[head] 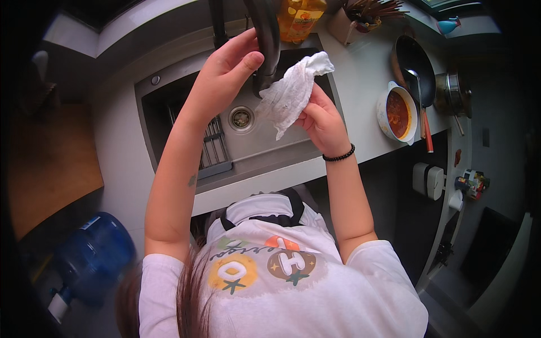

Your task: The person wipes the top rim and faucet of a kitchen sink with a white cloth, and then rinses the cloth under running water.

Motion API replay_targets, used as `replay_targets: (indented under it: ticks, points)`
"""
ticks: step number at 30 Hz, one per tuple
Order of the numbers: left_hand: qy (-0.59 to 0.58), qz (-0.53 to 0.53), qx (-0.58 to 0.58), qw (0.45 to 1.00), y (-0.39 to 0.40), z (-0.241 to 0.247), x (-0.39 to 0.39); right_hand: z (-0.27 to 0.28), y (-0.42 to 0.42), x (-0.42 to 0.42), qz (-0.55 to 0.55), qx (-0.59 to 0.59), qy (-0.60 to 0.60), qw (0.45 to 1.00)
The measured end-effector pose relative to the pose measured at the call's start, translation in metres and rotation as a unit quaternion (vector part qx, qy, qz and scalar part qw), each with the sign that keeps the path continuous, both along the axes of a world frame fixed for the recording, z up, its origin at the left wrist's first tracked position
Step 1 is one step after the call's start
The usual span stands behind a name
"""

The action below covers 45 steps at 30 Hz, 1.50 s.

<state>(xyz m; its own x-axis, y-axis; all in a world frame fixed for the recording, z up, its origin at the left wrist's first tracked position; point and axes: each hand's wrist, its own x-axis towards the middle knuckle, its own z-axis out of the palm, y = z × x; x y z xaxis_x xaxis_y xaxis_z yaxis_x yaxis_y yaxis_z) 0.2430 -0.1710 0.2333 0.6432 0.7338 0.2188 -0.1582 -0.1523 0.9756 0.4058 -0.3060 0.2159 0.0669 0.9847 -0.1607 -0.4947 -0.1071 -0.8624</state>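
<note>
My left hand (230, 69) is raised at the black faucet (267, 46), its thumb by the near side of the spout. Its fingertips disappear behind the spout, so I cannot tell whether they grip it. A damp-looking white cloth (289, 93) is pinched between the thumb and fingers of my right hand (323, 118), just right of the spout's lower end. Beneath both hands lies the grey sink (270, 145) with a round drain strainer (241, 118) that has bits of debris in it. A metal drying rack (214, 145) sits in the sink's left part, partly covered by my left forearm.
Behind the sink stands a bottle of orange liquid (299, 21), near a holder of chopsticks (363, 19). On the right counter are a bowl of red food (397, 110), a black wok (412, 55) and a metal pot (452, 95). A blue water jug (99, 249) is at lower left.
</note>
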Motion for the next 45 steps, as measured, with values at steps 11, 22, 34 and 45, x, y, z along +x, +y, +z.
replay_targets:
  ticks: [11,22,34,45]
  points:
    - [0.027,-0.029,-0.031,0.999,0.009,0.013,0.012,-0.046,0.080,-0.014,-0.037,0.203,-0.263,0.942]
    - [0.027,0.001,0.031,0.999,0.004,0.010,0.012,-0.062,0.076,-0.025,-0.161,0.244,-0.445,0.847]
    - [0.084,0.031,0.075,0.993,0.002,0.008,0.014,-0.064,0.078,-0.013,-0.157,0.269,-0.515,0.798]
    - [-0.056,0.050,-0.091,0.993,-0.013,-0.005,0.018,-0.073,0.065,0.019,0.056,0.329,-0.435,0.837]
